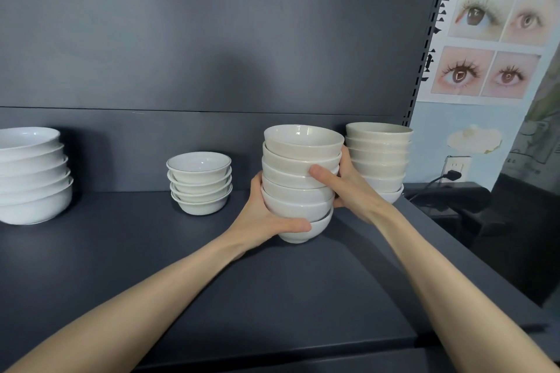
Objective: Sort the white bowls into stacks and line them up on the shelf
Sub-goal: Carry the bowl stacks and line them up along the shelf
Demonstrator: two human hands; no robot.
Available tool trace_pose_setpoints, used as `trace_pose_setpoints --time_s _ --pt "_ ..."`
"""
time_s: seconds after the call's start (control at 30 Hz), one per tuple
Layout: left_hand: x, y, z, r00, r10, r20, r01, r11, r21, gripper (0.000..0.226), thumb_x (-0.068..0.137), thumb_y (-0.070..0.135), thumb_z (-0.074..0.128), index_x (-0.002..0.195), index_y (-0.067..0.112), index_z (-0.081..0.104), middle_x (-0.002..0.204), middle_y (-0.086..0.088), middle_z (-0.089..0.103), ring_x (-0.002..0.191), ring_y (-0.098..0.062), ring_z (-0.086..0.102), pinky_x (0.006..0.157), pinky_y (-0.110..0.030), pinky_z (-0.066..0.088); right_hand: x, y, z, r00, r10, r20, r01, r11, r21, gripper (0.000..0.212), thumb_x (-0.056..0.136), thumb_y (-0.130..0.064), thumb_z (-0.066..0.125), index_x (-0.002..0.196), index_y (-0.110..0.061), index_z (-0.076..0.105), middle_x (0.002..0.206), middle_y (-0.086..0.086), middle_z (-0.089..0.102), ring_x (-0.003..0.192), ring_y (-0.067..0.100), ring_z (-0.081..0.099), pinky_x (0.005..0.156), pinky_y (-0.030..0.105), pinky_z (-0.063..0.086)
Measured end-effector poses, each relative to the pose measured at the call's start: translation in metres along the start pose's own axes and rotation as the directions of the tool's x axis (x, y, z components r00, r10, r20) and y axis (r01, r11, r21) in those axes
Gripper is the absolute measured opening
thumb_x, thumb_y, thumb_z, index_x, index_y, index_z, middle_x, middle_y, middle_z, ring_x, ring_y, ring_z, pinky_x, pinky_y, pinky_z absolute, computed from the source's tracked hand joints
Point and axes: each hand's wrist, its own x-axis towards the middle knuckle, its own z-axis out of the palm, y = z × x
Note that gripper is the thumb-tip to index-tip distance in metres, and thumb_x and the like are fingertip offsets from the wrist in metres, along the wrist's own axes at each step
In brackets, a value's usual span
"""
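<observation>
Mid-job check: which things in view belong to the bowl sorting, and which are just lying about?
Job: gripped bowl stack, left hand, right hand, right-end bowl stack, small rimmed-bowl stack, wide-bowl stack, shelf.
Lying about: eyelash poster, wall socket, black plug.

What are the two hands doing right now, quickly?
Left hand: grips the tall stack of white ceramic bowls near its base.
Right hand: grips the same stack higher up, on its right side.

Arms extended, left hand (pixel 268 221) gripping low, right hand (pixel 345 185) gripping higher
</observation>
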Motion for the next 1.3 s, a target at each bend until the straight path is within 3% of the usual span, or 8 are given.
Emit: trace_pose_setpoints --time_s 0.2,0.3,0.5,0.63,0.77,0.87,1.03,1.3 --pt "0.005 -0.002 -0.002 1.000 0.006 -0.025 -0.005 0.999 0.034 0.115 0.039 0.029 0.091 0.136 0.022 0.031 0.127 0.009 0.057 0.114 -0.005 0.058 0.089 -0.028 0.054 0.000 -0.002 0.002 0.999 -0.026 -0.024 0.026 0.999 -0.019 0.077 0.070 -0.049 0.068 0.136 -0.038 0.030 0.117 -0.028 0.057 0.102 -0.005 0.060 0.066 0.023 0.054" --pt "0.005 -0.001 -0.001 0.999 0.015 -0.041 -0.013 0.999 0.051 0.111 0.039 0.028 0.091 0.134 0.021 0.034 0.127 0.008 0.058 0.113 -0.004 0.059 0.085 -0.024 0.054 0.000 -0.002 0.001 0.999 -0.032 -0.020 0.032 0.999 -0.002 0.075 0.070 -0.048 0.069 0.135 -0.038 0.032 0.114 -0.028 0.058 0.095 -0.010 0.062 0.061 0.017 0.053" --pt "-0.004 0.007 0.000 0.999 0.046 -0.025 -0.043 0.996 0.084 0.106 0.047 0.022 0.096 0.137 0.015 0.040 0.130 -0.002 0.061 0.120 -0.019 0.059 0.096 -0.043 0.052 -0.005 -0.008 -0.002 0.998 -0.051 0.028 0.050 0.999 0.015 0.077 0.070 -0.048 0.069 0.136 -0.035 0.031 0.119 -0.023 0.058 0.099 -0.006 0.062 0.065 0.019 0.053" --pt "-0.027 0.025 0.001 0.991 0.084 -0.103 -0.073 0.992 0.105 0.097 0.053 0.012 0.094 0.135 0.017 0.042 0.128 0.000 0.062 0.119 -0.016 0.060 0.095 -0.039 0.052 -0.011 -0.020 0.001 0.992 -0.089 0.090 0.086 0.996 0.031 0.082 0.069 -0.049 0.069 0.139 -0.032 0.029 0.125 -0.018 0.056 0.108 0.000 0.059 0.074 0.024 0.053" --pt "-0.063 0.047 0.001 0.977 0.121 -0.177 -0.101 0.988 0.118 0.083 0.061 -0.008 0.085 0.130 0.018 0.047 0.117 0.006 0.068 0.109 -0.006 0.064 0.082 -0.019 0.052 -0.024 -0.033 0.013 0.975 -0.133 0.177 0.120 0.990 0.079 0.082 0.069 -0.049 0.069 0.138 -0.031 0.029 0.123 -0.017 0.057 0.105 -0.001 0.061 0.078 0.027 0.055" --pt "-0.097 0.059 -0.005 0.963 0.123 -0.239 -0.090 0.985 0.145 0.087 0.058 0.001 0.089 0.131 0.019 0.047 0.119 0.005 0.068 0.112 -0.010 0.063 0.086 -0.024 0.054 -0.037 -0.044 0.032 0.950 -0.177 0.255 0.148 0.980 0.129 0.082 0.072 -0.047 0.074 0.139 -0.029 0.028 0.122 -0.016 0.056 0.098 -0.006 0.062 0.070 0.018 0.055" --pt "-0.159 0.084 -0.022 0.937 0.163 -0.309 -0.102 0.973 0.205 0.067 0.065 -0.014 0.079 0.123 0.012 0.057 0.114 -0.003 0.071 0.106 -0.015 0.067 0.082 -0.021 0.053 -0.062 -0.070 0.075 0.899 -0.232 0.372 0.167 0.966 0.198 0.084 0.070 -0.044 0.069 0.141 -0.026 0.027 0.119 -0.017 0.054 0.095 -0.006 0.059 0.065 0.014 0.054" --pt "-0.263 0.106 -0.091 0.858 0.213 -0.468 -0.079 0.954 0.289 0.073 0.064 -0.008 0.083 0.128 0.014 0.054 0.117 -0.003 0.069 0.109 -0.017 0.066 0.085 -0.027 0.054 -0.096 -0.120 0.184 0.811 -0.289 0.510 0.180 0.951 0.253 0.091 0.061 -0.052 0.068 0.140 -0.030 0.028 0.118 -0.020 0.055 0.106 0.000 0.057 0.077 0.025 0.050"
